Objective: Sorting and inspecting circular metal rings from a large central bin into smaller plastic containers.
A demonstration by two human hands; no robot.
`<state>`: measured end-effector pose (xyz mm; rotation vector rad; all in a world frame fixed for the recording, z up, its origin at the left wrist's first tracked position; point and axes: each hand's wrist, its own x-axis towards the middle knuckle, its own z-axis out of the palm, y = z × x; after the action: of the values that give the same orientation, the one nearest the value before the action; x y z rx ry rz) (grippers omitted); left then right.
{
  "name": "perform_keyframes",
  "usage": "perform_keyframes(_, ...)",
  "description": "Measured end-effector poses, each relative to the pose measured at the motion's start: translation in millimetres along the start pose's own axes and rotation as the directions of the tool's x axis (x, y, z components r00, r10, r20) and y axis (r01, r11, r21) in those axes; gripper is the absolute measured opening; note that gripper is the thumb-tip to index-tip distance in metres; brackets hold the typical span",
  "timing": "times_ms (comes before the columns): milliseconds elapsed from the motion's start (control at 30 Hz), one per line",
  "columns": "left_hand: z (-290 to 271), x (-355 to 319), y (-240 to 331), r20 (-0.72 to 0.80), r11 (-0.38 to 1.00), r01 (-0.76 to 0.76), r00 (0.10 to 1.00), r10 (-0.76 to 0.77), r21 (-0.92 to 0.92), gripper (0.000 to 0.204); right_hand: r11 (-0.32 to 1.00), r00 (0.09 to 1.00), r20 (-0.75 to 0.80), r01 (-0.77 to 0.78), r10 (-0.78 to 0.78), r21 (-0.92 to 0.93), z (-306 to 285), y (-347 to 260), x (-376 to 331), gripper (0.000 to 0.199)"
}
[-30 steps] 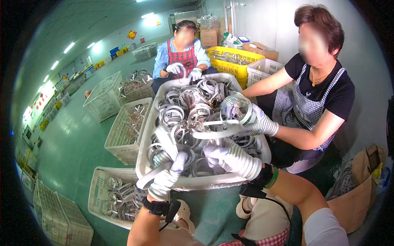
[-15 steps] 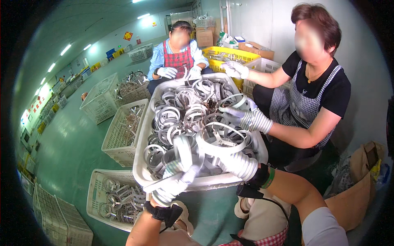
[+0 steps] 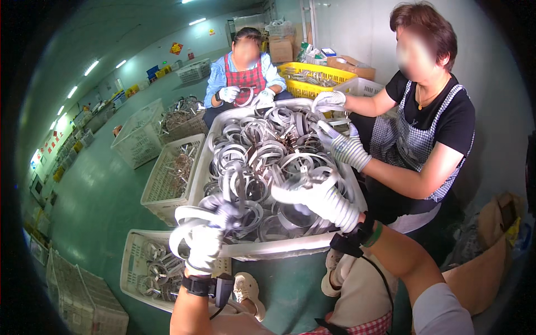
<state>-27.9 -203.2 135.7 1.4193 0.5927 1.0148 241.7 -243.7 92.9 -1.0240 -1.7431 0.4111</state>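
As I take the tub (image 3: 279,249) for my dial, with 12 pointing away from me, my left hand (image 3: 206,243) is at about 7 o'clock, by the near corner, its gloved fingers curled on a few pale rings (image 3: 180,237) that stick out toward 9. My right hand (image 3: 335,207) reaches in over the tub at 4 o'clock; it is blurred, with a smeared pale band at its fingers, and I cannot tell whether it grips that. The heap (image 3: 268,151) of rings fills the tub. Between 11 and 12 a person in a red checked apron (image 3: 245,84) has a ring (image 3: 244,96) between 2 gloved hands. At 2 o'clock a person in a black shirt (image 3: 441,125) holds both striped gloves over the rim. Outside, a ring-filled crate (image 3: 129,268) lies at 8, a white basket (image 3: 162,205) of metal pieces at 9, and a yellow bin (image 3: 304,89) near 1.
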Motion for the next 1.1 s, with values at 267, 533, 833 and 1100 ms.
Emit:
perform_keyframes(267, 0.2, 5.8, 1.3, -0.180, 0.964, 0.018, 0.981, -0.068, -0.267, 0.029, 0.991, 0.988, 0.085, -0.132, 0.131, 0.012, -13.0, -35.6, -12.8, 0.032)
perform_keyframes(533, 1.3, 5.7, 2.2, -0.195, 0.994, 0.057, 0.980, -0.038, 0.094, 0.033, 0.958, 0.984, 0.161, -0.023, 0.071, -0.285, -26.5, -30.0, -12.6, 0.031)
perform_keyframes(833, -8.3, -1.5, -4.1, 0.038, 0.997, 0.052, 0.998, -0.054, 0.056, 0.033, 0.969, 0.977, 0.068, -0.189, 0.201, -0.157, -35.4, -32.0, -8.2, 0.029)
perform_keyframes(1100, 0.3, 2.0, 0.1, 0.055, 0.995, -0.011, 0.998, 0.005, 0.095, 0.034, 0.958, 0.990, -0.012, -0.138, 0.140, -0.250, -39.8, -37.6, -3.4, 0.029)
